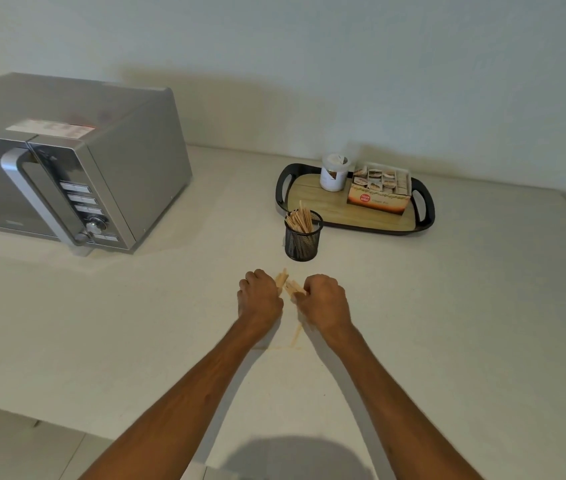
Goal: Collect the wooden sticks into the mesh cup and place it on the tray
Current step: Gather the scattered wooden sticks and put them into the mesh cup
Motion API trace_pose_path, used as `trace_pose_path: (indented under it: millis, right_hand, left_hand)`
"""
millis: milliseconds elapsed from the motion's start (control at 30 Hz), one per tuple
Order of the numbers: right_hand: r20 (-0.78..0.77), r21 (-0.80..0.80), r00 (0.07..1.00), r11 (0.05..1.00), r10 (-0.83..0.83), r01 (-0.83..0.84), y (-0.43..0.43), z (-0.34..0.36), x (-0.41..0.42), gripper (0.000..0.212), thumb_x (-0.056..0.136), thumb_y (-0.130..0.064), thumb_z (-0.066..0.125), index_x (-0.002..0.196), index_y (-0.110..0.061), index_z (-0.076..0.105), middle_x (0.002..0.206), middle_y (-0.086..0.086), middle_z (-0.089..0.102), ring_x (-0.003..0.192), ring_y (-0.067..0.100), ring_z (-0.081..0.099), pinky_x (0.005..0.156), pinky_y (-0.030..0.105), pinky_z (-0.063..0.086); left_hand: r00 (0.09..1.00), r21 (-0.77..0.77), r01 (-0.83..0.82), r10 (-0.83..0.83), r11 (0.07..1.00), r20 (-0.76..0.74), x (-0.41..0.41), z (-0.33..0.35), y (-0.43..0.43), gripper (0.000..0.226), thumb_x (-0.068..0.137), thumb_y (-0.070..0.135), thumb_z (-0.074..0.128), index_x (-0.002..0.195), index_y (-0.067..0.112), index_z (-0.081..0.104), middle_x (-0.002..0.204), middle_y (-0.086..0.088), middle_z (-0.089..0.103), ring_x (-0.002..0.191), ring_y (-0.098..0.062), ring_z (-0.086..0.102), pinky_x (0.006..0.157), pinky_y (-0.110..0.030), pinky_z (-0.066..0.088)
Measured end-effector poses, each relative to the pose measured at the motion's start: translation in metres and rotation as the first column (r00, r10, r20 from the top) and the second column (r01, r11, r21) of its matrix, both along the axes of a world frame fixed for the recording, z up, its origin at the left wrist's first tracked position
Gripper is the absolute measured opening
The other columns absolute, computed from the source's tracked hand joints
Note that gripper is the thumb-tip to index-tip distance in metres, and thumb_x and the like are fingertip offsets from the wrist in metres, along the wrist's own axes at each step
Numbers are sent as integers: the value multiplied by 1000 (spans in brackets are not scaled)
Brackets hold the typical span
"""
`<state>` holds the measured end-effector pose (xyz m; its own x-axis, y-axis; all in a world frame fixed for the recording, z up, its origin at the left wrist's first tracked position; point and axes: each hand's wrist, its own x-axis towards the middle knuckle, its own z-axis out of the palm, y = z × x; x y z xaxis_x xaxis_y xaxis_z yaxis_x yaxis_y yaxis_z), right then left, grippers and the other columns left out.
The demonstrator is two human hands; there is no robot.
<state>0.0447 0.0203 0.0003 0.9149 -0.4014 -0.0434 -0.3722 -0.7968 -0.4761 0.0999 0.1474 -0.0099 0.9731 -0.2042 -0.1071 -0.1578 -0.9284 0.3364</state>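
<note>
A: Head view. Both hands low over the pale surface [447, 306], close together, backs up. State of the left hand [260, 296]?

B: Curled shut. A few sticks [282, 279] poke out past its knuckles toward the cup, so it has hold of them.

A: Right hand [323, 299]?

B: Also curled shut, on a second bunch [294, 287] that juts from its thumb side. The 2 bunches nearly meet in the gap between the hands. The fingers themselves are folded under; only the stick ends show.

A: Loose sticks?

B: 2 or so pale ones [296, 337] lie flat on the surface just nearer the camera, between the wrists. Faint; count uncertain.

A: Cup?

B: Black mesh cup [303, 241] stands upright on the surface, just beyond the hands, apart from both. Already holds a thick sheaf of sticks leaning left, 1 taller than the rest.

A: Tray?

B: Black-rimmed tray [425, 206] with wood-look base, just behind and right of the cup; the cup's rim overlaps its near edge in view, contact cannot be told. On it: 1 white jar [334, 172] and 1 box [378, 192].

A: Other?

B: Silver microwave [77, 161] at far left, well apart.
</note>
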Motion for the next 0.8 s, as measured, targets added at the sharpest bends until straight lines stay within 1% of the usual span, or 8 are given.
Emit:
trace_pose_path:
  millis: [67,167,333,467,533,600,667,800]
  right_hand:
    - [-23,-100,998,993,55,-57,9,-2,1,30,98,-35,75,111,-7,70,112,11,67,103,28,66,74,32,44]
    - [-27,-111,999,993,45,-47,12,-1,2,20,99,-20,73,115,-9,70,116,12,67,105,28,67,76,33,47]
    - [55,111,996,991,-77,70,-6,4,4,15,93,-6,70,100,-9,83,102,10,79,95,27,74,74,31,52]
    - [89,375,984,920,-154,110,-23,10,6,14,92,-8,74,97,-13,86,93,1,80,89,17,73,80,32,57]
    - [101,547,977,830,-190,105,-30,13,7,6,91,-14,81,94,-14,86,86,-3,80,85,12,73,81,31,58]
    - [120,688,969,721,-217,77,-34,16,7,5,92,-12,80,92,-9,85,86,4,82,88,20,79,80,27,61]
    - [150,786,961,618,-233,27,-39,19,7,11,96,-4,74,102,-1,83,93,13,83,95,30,81,88,34,65]
    - [215,803,949,594,-232,-37,-46,28,5,15,102,-8,69,111,-2,79,102,12,83,101,26,80,98,40,61]
  left_hand:
    - [1000,-11,13,-13,1000,-6,2,1,2,44,109,29,61,140,-3,53,138,-21,58,129,-36,57,105,-43,49]
    - [999,-106,0,-6,994,-52,9,6,6,36,110,25,60,131,-4,60,133,-22,65,125,-36,63,102,-42,49]
    - [979,-381,-158,93,911,-183,19,14,21,35,105,30,69,127,3,73,123,-15,75,119,-35,70,92,-37,52]
    - [982,-570,-169,84,804,-172,22,17,29,33,102,30,74,90,1,81,73,-10,67,75,-24,62,69,-32,38]
    - [983,-648,-169,84,743,-161,21,24,28,28,102,31,75,95,7,87,81,-8,77,77,-21,67,72,-33,45]
    - [981,-739,-184,80,648,-174,19,33,25,22,104,29,74,108,11,88,101,-5,84,96,-21,78,87,-37,60]
    - [980,-819,-193,67,540,-187,18,41,21,23,104,25,74,111,7,86,101,-7,85,99,-28,81,98,-40,65]
    - [982,-887,-178,17,425,-189,21,55,14,29,104,24,74,118,0,82,102,-13,84,101,-33,81,99,-41,65]
